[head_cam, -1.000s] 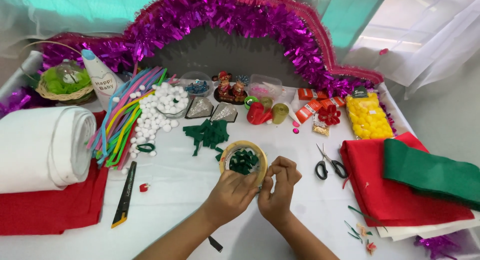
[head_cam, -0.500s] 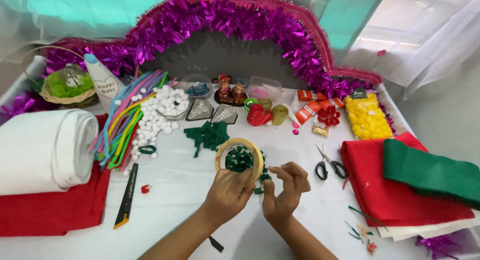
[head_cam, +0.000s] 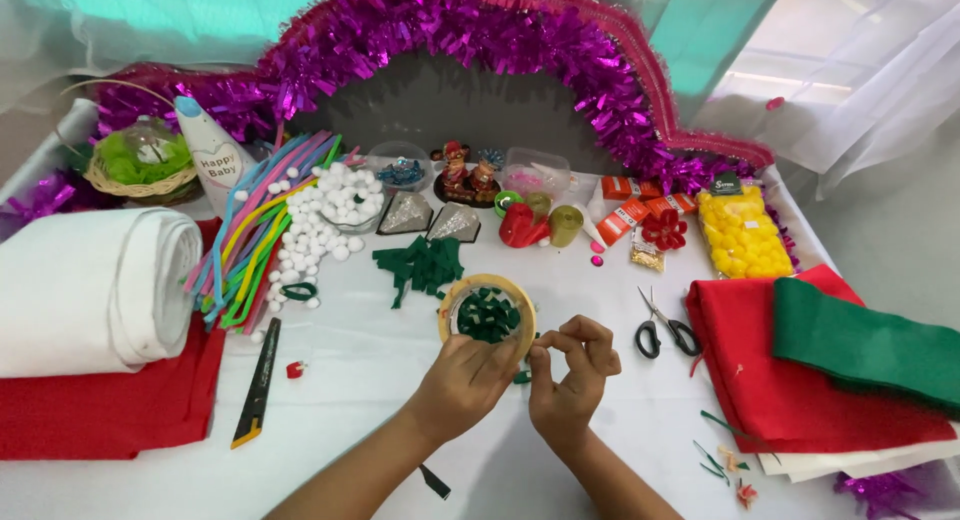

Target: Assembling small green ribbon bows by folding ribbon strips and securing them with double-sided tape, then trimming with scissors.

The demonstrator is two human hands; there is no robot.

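Head view. The tan ring (head_cam: 487, 313), a shallow round hoop filled with small dark green felt pieces, sits on the white table (head_cam: 380, 400) and serves as the reference point here. The left hand (head_cam: 465, 380) lies just below the ring, fingers closed on its near rim and steadying it. The right hand (head_cam: 570, 370) is just to the ring's lower right, thumb and fingertips pinched together near the rim; whether a felt scrap sits in that pinch cannot be told.

Up and left of the ring lies a loose pile of green felt strips (head_cam: 420, 265); further left, white pom-poms (head_cam: 325, 220) and a bundle of coloured pipe cleaners (head_cam: 255, 240). Right of the ring lie black-handled scissors (head_cam: 662, 328), and beyond them folded red felt (head_cam: 790, 380) under green felt (head_cam: 865, 345). Well left of the ring is a white fabric roll (head_cam: 95, 290); a utility knife (head_cam: 258, 385) lies lower left.

Judgement: the ring looks light and moderately stiff, likely to slide on the smooth cover unless held at the rim. The felt pieces are soft, light and easily displaced; a fingertip pinch suits them.
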